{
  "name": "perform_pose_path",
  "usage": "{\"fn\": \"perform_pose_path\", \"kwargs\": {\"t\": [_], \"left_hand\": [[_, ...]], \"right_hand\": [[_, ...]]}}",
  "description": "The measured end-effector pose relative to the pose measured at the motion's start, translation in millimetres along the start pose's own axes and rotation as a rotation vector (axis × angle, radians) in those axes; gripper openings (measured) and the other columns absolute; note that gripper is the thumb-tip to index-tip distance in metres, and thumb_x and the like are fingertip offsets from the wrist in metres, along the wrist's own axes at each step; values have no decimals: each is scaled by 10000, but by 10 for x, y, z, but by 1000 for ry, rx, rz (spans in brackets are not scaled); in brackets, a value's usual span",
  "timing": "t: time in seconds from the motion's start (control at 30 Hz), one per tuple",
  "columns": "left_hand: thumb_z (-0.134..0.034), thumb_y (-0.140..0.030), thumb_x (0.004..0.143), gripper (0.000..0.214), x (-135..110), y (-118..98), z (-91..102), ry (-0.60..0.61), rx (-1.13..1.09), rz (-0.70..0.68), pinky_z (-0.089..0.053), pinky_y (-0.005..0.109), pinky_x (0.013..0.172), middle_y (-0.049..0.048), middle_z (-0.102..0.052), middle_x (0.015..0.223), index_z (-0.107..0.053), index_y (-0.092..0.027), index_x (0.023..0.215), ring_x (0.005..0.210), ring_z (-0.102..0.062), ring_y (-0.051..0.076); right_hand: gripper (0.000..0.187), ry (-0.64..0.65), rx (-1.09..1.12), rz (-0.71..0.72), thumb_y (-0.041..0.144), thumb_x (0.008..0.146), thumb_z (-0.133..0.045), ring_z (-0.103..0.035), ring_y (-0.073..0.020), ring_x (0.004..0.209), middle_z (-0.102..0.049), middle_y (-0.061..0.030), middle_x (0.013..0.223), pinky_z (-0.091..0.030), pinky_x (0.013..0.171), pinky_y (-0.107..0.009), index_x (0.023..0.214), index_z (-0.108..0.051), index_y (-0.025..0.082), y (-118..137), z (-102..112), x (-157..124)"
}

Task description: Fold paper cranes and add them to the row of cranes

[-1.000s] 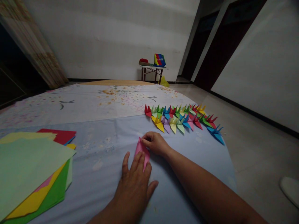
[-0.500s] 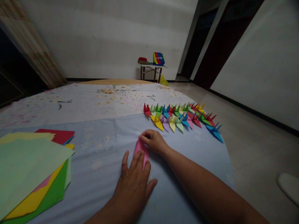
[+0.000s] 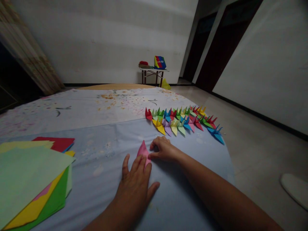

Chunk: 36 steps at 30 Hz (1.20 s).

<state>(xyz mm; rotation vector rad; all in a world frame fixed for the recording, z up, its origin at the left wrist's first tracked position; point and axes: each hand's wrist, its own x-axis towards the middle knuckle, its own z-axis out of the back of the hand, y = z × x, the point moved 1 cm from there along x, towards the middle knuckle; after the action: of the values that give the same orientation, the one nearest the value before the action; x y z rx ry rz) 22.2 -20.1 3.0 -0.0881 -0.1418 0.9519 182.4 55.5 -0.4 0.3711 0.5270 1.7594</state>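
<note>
A small folded piece of pink paper (image 3: 143, 148) lies on the blue cloth in front of me, its pointed tip facing away. My left hand (image 3: 136, 181) rests on its near part, fingers spread and stretched out, pressing it to the table and covering that end. Just to the right, my right hand (image 3: 163, 149) has curled fingers, with the thumb tip at the paper's right edge. The gap between thumb and forefinger shows nothing held.
Several folded paper cranes (image 3: 179, 123) in many colours stand in rows at the right. A stack of coloured paper sheets (image 3: 33, 173) lies at the left. A floral tablecloth (image 3: 115, 102) covers the far part. Beyond stands a small table (image 3: 154, 69) with a colourful box (image 3: 160, 62).
My right hand has let go of the paper's far tip and moved down along its right edge. The left hand stays on the paper. The view has shifted slightly.
</note>
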Motion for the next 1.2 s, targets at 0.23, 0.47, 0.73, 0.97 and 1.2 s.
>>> {"fn": "perform_pose_path", "kwargs": {"t": [0.23, 0.47, 0.73, 0.97, 1.2], "left_hand": [[-408, -532, 822, 573, 34, 20, 19, 17, -4, 27, 1, 577, 1059, 138, -509, 1295, -512, -146, 1231, 1249, -376, 303], [-432, -545, 804, 585, 42, 4, 38, 48, 18, 28, 9, 583, 1055, 143, -482, 1317, -523, -151, 1227, 1264, -351, 316], [-431, -541, 810, 591, 5, 116, 65, 79, 8, -115, 25, 603, 1039, 133, -428, 1361, -455, -186, 1281, 1298, -292, 313], [-466, -516, 799, 521, -67, 147, 54, 19, 79, -175, 41, 608, 1029, 129, -488, 1318, -510, -219, 1225, 1295, -293, 320], [-451, -497, 813, 488, -56, 80, 159, 71, 21, -170, -19, 619, 1030, 140, -509, 1296, -549, -201, 1190, 1272, -331, 336]], "right_hand": [[306, 37, 2, 1, 382, 621, -726, -437, -216, 947, -537, -37, 934, -299, 776, -320, 855, -625, 212, -64, 2, 25], [295, 4, 47, -6, 462, 662, -679, -448, -201, 916, -550, -27, 887, -303, 782, -322, 835, -641, 226, -55, -13, 23], [347, -22, 22, -9, 486, 610, -716, -443, -204, 920, -542, -25, 887, -292, 769, -317, 832, -639, 230, -39, -64, 45], [366, -19, 11, -23, 485, 575, -734, -452, -202, 902, -557, -22, 885, -290, 752, -305, 829, -648, 237, -57, -61, 68], [255, -84, -22, -73, 464, 700, -633, -486, -181, 843, -620, -22, 803, -271, 693, -288, 727, -659, 211, -16, -96, 125]]}}
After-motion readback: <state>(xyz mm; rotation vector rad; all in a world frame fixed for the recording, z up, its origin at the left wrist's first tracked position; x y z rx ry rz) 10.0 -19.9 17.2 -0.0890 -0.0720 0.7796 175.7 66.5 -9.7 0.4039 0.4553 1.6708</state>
